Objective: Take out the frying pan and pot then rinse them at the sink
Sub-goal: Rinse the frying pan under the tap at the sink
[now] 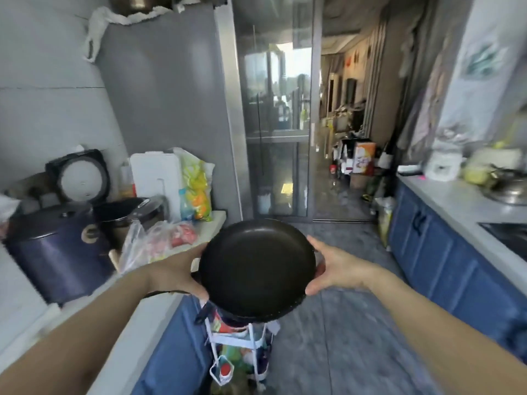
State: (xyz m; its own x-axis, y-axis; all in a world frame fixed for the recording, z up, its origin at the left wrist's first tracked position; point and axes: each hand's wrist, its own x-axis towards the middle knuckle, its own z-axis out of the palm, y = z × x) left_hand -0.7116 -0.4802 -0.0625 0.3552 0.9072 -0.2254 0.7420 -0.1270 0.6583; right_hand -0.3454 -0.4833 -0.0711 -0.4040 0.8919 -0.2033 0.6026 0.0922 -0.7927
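both hands, left hand (174,273) and right hand (338,270), clamp curled fingers on opposite rims of the black frying pan (256,270), carried level over the aisle, likely to steady it.

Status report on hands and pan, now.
Both hands, left and right, gripping frying pan by rim. Pan held level, mid-aisle. Storage rack directly below; aisle floor ahead open.

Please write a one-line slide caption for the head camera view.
Both hands, left and right, hold a black frying pan by its rim above a narrow kitchen aisle.
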